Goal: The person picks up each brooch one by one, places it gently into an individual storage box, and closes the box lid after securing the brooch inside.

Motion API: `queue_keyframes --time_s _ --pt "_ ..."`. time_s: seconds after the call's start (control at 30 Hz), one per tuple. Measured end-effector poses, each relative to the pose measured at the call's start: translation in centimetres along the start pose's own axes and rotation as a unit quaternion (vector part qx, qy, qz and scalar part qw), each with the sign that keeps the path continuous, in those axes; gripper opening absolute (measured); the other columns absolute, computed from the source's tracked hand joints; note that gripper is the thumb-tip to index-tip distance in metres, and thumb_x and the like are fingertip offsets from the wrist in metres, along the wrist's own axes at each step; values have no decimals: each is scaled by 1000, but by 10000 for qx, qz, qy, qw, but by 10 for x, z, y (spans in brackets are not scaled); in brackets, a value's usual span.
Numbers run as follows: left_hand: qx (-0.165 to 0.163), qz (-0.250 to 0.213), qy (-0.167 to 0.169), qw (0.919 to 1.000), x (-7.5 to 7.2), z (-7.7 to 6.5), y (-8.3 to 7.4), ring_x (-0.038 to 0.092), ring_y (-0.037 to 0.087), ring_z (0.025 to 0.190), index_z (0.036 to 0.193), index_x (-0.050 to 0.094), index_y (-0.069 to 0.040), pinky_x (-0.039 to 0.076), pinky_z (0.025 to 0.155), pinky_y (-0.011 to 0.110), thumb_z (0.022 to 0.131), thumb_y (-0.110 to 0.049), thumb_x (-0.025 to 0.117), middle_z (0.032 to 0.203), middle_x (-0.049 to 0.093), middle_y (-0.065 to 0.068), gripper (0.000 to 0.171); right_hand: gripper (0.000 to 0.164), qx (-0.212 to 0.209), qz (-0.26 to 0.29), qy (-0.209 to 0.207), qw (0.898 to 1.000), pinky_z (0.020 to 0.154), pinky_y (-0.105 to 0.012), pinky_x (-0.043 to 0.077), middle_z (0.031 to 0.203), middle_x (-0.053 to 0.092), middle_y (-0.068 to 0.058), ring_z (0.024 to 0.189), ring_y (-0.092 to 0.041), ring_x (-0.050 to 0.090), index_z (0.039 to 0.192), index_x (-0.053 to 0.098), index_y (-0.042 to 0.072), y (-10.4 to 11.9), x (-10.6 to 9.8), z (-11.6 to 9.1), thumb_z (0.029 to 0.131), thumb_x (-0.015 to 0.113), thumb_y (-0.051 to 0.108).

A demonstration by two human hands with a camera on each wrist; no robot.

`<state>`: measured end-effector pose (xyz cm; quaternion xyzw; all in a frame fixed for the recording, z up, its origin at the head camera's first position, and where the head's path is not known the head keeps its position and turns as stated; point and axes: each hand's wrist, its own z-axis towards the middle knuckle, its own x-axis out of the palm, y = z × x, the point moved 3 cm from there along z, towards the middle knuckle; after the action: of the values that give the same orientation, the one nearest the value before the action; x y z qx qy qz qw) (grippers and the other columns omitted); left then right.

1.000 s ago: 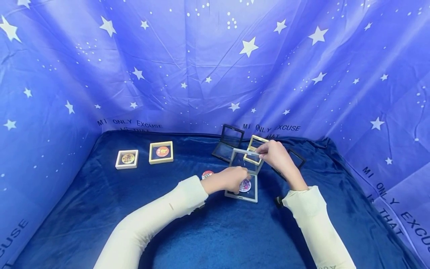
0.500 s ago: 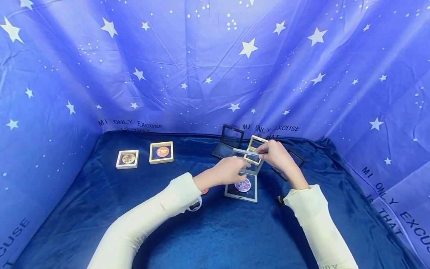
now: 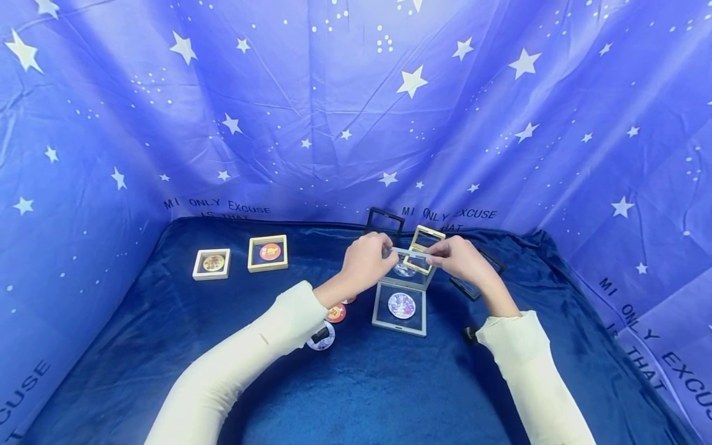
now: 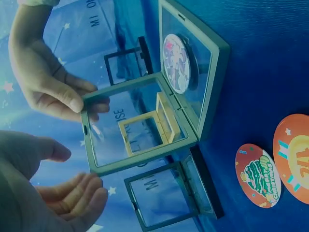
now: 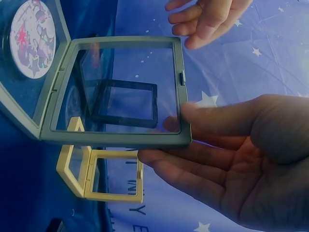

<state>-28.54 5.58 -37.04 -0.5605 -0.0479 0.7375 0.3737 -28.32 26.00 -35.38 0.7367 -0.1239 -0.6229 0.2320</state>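
A grey hinged display case (image 3: 413,332) stands unfolded, its lower half on the blue cloth and its clear-windowed lid raised. On the lower half's film lies a round purple-and-white badge (image 3: 402,305). My right hand (image 3: 458,262) pinches the lid's upper right corner between thumb and fingers, plain in the right wrist view. My left hand (image 3: 364,262) is at the lid's upper left corner. In the left wrist view its thumb (image 4: 53,149) and fingers are spread apart, fingertips close to the frame's edge; whether they touch it I cannot tell.
Behind the lid stand an unfolded yellow display case (image 5: 116,197) and a black one (image 4: 161,227); another black case (image 3: 466,289) is at the right. Loose badges, one red (image 3: 336,313) and one purple-white (image 3: 321,337), lie by the left sleeve. Two framed badges (image 3: 251,266) sit far left.
My left hand has left the badge in the lower half and risen to the lid's upper left corner. My right hand stays on the lid, which is still raised.
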Motion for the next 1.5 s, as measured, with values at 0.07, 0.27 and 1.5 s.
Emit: queue_keyframes --time_s 0.07,0.27,1.5 --pt "-240 -128 -31 9996 -1 1 3 62 14 71 108 75 -7 47 57 24 96 -26 67 90 73 4 24 29 -14 60 18 10000 77 -43 52 101 74 -18 83 -26 65 119 73 0 -3 -1 -1 104 59 21" --pt "-859 -718 402 9929 -1 8 10 74 21 84 113 76 -4 58 73 34 99 -31 64 101 79 9 33 41 25 398 194 9990 65 -35 49 75 63 -11 63 -21 55 90 68 2 -9 -2 -4 109 48 32" --pt "-2220 -2476 1931 9231 21 9 31 37 10 47 51 35 -18 53 89 48 104 -46 52 46 33 -8 63 78 518 1985 1323 9697 101 -55 51 126 63 -38 120 -49 63 137 50 -18 -26 24 5 109 32 52"
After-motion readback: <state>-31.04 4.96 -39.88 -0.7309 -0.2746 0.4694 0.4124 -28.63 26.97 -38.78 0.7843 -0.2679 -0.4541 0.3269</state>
